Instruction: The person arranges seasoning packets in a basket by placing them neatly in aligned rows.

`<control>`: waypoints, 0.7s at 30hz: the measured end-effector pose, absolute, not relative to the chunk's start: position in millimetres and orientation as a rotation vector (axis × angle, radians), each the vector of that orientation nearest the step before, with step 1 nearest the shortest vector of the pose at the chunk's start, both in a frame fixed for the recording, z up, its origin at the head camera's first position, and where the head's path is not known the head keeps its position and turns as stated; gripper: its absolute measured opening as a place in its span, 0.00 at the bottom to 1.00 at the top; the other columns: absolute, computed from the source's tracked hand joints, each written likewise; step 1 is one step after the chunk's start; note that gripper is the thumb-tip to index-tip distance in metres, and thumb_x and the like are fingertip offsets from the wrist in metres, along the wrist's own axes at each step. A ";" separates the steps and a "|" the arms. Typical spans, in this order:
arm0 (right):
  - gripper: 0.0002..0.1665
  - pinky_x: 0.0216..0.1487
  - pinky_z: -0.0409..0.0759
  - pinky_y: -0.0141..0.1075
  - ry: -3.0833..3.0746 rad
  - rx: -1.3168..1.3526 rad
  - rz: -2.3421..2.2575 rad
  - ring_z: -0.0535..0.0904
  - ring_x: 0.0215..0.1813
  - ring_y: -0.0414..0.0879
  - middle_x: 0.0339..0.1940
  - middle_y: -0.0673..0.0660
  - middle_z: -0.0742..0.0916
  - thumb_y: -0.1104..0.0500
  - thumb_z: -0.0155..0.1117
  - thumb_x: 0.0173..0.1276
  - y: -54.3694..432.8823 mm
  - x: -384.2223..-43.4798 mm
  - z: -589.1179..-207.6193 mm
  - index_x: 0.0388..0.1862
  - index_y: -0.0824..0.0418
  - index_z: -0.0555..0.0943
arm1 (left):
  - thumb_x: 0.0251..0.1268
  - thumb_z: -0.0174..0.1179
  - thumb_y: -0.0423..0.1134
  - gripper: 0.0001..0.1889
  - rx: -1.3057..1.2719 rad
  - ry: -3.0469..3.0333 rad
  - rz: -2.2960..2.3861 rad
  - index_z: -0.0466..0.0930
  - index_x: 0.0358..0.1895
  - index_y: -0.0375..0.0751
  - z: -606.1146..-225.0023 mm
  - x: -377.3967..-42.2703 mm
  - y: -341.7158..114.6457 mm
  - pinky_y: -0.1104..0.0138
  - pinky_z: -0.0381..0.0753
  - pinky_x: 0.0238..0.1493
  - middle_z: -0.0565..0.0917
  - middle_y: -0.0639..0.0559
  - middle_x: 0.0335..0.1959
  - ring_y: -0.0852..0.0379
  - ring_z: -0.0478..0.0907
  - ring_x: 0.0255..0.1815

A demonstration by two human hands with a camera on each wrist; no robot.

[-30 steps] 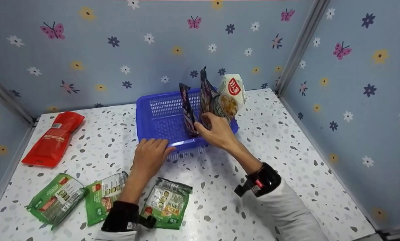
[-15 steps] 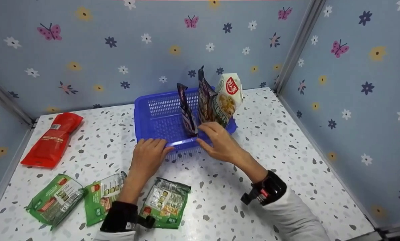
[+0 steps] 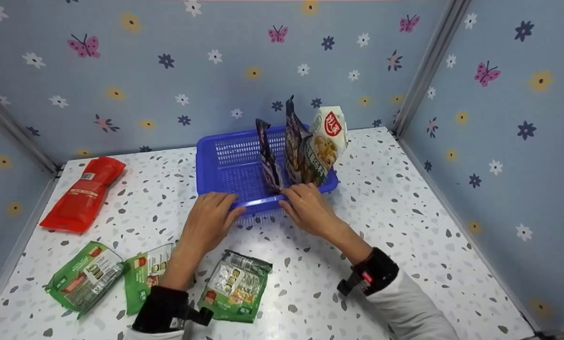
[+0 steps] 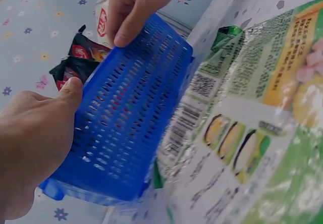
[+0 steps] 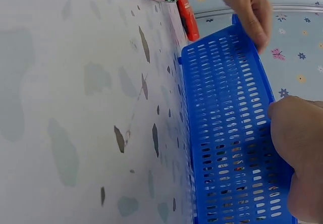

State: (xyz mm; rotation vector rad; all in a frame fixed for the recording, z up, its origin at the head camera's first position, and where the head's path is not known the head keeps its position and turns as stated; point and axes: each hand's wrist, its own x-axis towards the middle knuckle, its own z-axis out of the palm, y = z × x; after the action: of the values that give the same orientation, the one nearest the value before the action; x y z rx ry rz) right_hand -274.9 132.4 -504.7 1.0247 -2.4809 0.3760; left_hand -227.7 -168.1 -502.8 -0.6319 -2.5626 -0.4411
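Observation:
A blue plastic basket (image 3: 257,206) with slotted walls stands on the speckled table toward the back wall. My left hand (image 3: 210,218) grips the near rim left of its middle, fingers over the edge and thumb on the near side. Farther right along that rim, my right hand (image 3: 311,208) holds on in a similar way. The left wrist view shows both hands on the basket wall (image 4: 118,113). Inside stand a slim dark food pouch (image 3: 269,165), another dark pouch (image 3: 293,146) and, at the right end, a white-topped pouch (image 3: 330,137) with a red label.
To the left lies a red pouch (image 3: 81,198). Nearer me are three green food packets: one at the far left (image 3: 88,278), one partly behind my left forearm (image 3: 142,278), and one right of that forearm (image 3: 237,288). Patterned walls (image 3: 235,61) enclose the table.
My right hand has left the pouches inside the basket and come down onto the near rim. My left hand has stayed on the rim, and the pouches still stand.

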 end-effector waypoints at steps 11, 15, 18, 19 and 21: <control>0.19 0.61 0.83 0.49 -2.465 0.996 0.389 0.89 0.55 0.55 0.52 0.58 0.94 0.49 0.61 0.90 130.2 -275.3 -510.3 0.61 0.63 0.87 | 0.80 0.71 0.46 0.33 -0.374 -2.518 -0.561 0.75 0.80 0.35 -471.6 -206.0 -277.3 0.29 0.66 0.84 0.77 0.32 0.80 0.28 0.72 0.82; 0.19 0.61 0.82 0.49 -2.465 0.997 0.389 0.89 0.54 0.55 0.51 0.58 0.94 0.50 0.61 0.91 129.5 -275.1 -510.4 0.60 0.63 0.87 | 0.79 0.70 0.47 0.38 -0.218 -2.578 -0.576 0.69 0.85 0.38 -472.6 -205.5 -330.8 0.25 0.61 0.84 0.71 0.30 0.84 0.24 0.66 0.84; 0.18 0.60 0.82 0.49 -2.469 0.998 0.396 0.89 0.54 0.55 0.51 0.58 0.93 0.50 0.61 0.90 129.4 -274.5 -509.9 0.60 0.63 0.87 | 0.82 0.66 0.51 0.40 -0.092 -2.651 -0.583 0.63 0.88 0.39 -478.4 -208.8 -366.9 0.24 0.55 0.87 0.66 0.27 0.86 0.22 0.61 0.86; 0.18 0.60 0.82 0.49 -2.469 0.997 0.398 0.89 0.54 0.55 0.51 0.58 0.93 0.50 0.61 0.90 129.2 -274.1 -509.8 0.60 0.63 0.87 | 0.84 0.64 0.52 0.40 -0.058 -2.675 -0.592 0.61 0.89 0.39 -480.3 -210.9 -378.2 0.23 0.53 0.88 0.65 0.26 0.86 0.21 0.60 0.86; 0.18 0.60 0.81 0.49 -2.467 0.997 0.405 0.89 0.54 0.56 0.50 0.58 0.93 0.50 0.61 0.90 128.7 -273.1 -509.6 0.60 0.63 0.87 | 0.86 0.61 0.54 0.40 0.014 -2.710 -0.600 0.60 0.89 0.37 -484.4 -214.4 -398.9 0.22 0.54 0.86 0.63 0.23 0.86 0.19 0.59 0.85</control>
State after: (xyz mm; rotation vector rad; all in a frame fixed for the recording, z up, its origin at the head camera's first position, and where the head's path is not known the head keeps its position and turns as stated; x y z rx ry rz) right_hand -273.1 128.7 -509.6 0.9972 -2.4669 0.4047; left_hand -214.4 -398.9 -484.4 0.0135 -2.7104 -0.5999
